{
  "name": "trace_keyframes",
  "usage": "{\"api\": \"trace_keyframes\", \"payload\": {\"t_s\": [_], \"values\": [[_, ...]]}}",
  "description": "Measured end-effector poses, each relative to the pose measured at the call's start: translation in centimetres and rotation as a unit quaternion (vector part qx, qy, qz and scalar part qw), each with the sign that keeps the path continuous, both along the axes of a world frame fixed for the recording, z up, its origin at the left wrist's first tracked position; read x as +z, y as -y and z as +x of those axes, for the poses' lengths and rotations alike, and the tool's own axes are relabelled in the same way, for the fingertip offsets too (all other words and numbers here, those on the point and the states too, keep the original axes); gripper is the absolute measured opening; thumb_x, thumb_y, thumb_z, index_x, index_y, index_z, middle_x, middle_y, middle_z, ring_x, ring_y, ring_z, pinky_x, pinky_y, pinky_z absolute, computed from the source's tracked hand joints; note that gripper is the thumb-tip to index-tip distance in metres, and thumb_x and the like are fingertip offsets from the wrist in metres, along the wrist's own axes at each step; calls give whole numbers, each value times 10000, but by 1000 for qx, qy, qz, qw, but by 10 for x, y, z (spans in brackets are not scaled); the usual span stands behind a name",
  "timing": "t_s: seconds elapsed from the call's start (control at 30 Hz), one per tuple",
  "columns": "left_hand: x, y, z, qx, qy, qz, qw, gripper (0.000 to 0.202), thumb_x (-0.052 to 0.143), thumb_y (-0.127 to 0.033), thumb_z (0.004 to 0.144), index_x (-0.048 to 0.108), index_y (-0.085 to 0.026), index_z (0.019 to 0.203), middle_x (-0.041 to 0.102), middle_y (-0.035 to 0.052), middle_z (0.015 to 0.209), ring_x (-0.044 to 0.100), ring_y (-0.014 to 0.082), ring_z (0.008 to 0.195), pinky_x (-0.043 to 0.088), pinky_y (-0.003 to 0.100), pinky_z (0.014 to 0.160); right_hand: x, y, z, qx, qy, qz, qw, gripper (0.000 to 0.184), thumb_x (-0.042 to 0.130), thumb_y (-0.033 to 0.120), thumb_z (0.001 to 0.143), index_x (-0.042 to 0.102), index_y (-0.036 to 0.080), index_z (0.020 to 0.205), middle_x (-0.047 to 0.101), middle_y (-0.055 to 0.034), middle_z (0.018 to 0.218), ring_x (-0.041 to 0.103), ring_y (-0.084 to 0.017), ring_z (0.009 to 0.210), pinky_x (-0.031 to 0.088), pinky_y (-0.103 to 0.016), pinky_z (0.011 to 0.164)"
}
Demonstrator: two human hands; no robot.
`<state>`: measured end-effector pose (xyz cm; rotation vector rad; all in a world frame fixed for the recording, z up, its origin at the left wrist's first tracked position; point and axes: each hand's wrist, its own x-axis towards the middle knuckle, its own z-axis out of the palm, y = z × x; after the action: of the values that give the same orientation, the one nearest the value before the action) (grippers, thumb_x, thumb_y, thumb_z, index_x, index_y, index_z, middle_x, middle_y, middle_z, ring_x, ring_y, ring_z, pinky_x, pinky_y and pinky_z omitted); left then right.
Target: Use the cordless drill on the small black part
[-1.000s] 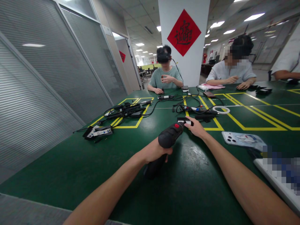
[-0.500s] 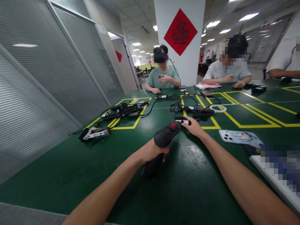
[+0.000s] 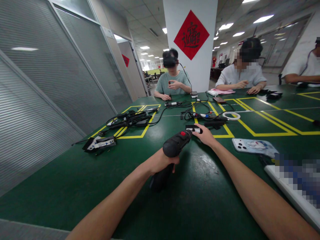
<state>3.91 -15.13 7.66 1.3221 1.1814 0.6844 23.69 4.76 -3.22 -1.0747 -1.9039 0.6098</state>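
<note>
My left hand (image 3: 162,161) is wrapped round the grip of a black cordless drill (image 3: 175,143) with a red button on its top. The drill's front end points forward and right, up to a small black and white part (image 3: 191,128) on the table. My right hand (image 3: 205,134) grips that part from its right side with thumb and fingers. Whether the drill's bit touches the part cannot be made out, as the drill's body and my fingers cover that spot.
Black cables (image 3: 132,118) lie heaped at the left, near a black and white assembly (image 3: 100,143). More cables and a white ring (image 3: 231,116) lie beyond my hands. A phone (image 3: 253,146) is at the right. Several people sit across the green table (image 3: 75,186).
The whole view has shifted very slightly. Both hands, the drill and the held part keep the same places relative to each other.
</note>
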Motion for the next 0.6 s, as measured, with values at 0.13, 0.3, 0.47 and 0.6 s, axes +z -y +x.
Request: {"api": "trace_keyframes", "payload": {"t_s": [0.13, 0.3, 0.47, 0.6], "values": [[1, 0, 0, -3, 7, 3, 1000, 263, 579, -130, 634, 492, -161, 880, 504, -9, 742, 528, 110, 538, 450, 248, 491, 1, 1, 0, 0, 1, -2, 1000, 509, 625, 354, 736, 545, 224, 1222, 575, -85, 1187, 542, -232, 1081, 401, -371, 938], [1, 0, 0, -1, 16, -3, 1000, 291, 577, -121, 634, 496, -172, 909, 484, -15, 721, 523, 111, 539, 436, 245, 487, 1, 1, 0, 1, 0, 1, 1000, 512, 625, 352, 735, 543, 219, 1223, 574, -86, 1189, 542, -230, 1080, 401, -368, 939], [1, 0, 0, 10, 11, -15, 1000, 331, 579, -97, 614, 496, -167, 927, 497, -6, 754, 516, 105, 565, 432, 232, 488, 1, 1, 0, 2, -2, 4, 1000, 517, 626, 344, 734, 538, 214, 1227, 574, -84, 1192, 537, -229, 1084, 398, -368, 942], [0, 1, 0, 3, 9, -5, 1000, 313, 571, -109, 629, 498, -165, 929, 490, -11, 741, 519, 104, 551, 436, 240, 499, 1, 1, -1, 2, -1, 4, 1000, 512, 623, 340, 737, 539, 207, 1224, 573, -86, 1191, 537, -228, 1086, 398, -366, 942]]}}
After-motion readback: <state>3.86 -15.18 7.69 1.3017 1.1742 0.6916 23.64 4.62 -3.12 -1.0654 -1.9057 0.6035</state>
